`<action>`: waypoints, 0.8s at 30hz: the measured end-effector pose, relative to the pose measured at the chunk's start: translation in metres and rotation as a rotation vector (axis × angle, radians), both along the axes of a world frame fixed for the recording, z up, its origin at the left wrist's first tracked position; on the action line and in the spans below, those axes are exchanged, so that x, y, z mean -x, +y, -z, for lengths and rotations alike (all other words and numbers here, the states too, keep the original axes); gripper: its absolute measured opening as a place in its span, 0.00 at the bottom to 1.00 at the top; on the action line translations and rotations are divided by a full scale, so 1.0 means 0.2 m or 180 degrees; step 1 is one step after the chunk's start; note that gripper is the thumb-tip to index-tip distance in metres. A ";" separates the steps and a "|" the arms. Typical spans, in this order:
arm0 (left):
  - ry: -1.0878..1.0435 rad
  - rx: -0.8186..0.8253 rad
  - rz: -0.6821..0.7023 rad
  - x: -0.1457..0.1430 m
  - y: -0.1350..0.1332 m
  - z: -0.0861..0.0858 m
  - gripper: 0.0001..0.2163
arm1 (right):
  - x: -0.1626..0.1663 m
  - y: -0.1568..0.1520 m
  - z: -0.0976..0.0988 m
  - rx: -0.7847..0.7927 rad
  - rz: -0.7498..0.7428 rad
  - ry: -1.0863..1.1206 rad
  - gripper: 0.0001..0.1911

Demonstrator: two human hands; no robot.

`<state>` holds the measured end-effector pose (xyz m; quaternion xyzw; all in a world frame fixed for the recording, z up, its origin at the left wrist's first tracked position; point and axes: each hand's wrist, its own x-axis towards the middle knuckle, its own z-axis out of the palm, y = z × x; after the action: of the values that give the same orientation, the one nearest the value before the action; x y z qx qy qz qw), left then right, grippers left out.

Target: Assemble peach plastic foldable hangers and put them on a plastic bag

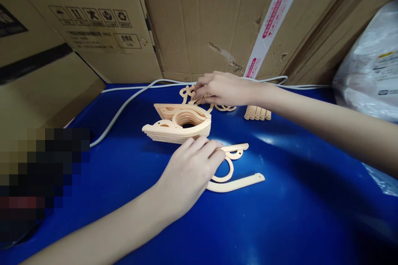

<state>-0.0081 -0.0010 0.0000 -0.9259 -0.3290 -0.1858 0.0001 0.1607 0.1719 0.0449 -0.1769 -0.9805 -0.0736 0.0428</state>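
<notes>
My left hand (192, 172) is closed round the left side of a beige plastic folding hanger (238, 183), which lies on the blue table with its two arms pointing right. Behind the fingers stands a neat stack of the same hanger bodies (177, 134), arms pointing left. My right hand (224, 87) reaches over to a loose pile of beige hanger hooks (225, 108) at the back. Its fingers are bent and pinch at a hook there; the fingertips are partly hidden among the pieces.
Several short beige bars (257, 112) lie side by side beneath my right forearm. A white cable (124, 105) runs along the table's back edge. Cardboard boxes (199, 25) wall off the back and left. A plastic-wrapped package (370, 58) stands at the right.
</notes>
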 end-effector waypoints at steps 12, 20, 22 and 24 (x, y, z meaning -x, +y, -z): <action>0.0066 0.0015 0.0000 0.00 0.01 0.00 0.11 | 0.06 -0.08 -0.01 -0.0614 0.0028 -0.0593 0.15; 0.0018 -0.0049 -0.0003 0.00 0.00 0.00 0.11 | -0.01 -0.06 -0.10 -0.0572 0.0086 -0.0595 0.14; 0.0020 -0.0022 -0.0009 0.00 0.00 0.00 0.11 | -0.03 -0.07 -0.11 -0.0399 0.0096 -0.0693 0.12; 0.0026 0.0001 -0.0018 0.00 0.00 0.00 0.10 | -0.04 -0.09 -0.09 -0.0308 0.0062 -0.0817 0.11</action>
<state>-0.0077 -0.0007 0.0004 -0.9257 -0.3316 -0.1820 0.0018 0.1689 0.1539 0.0632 -0.1732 -0.9715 -0.1433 -0.0753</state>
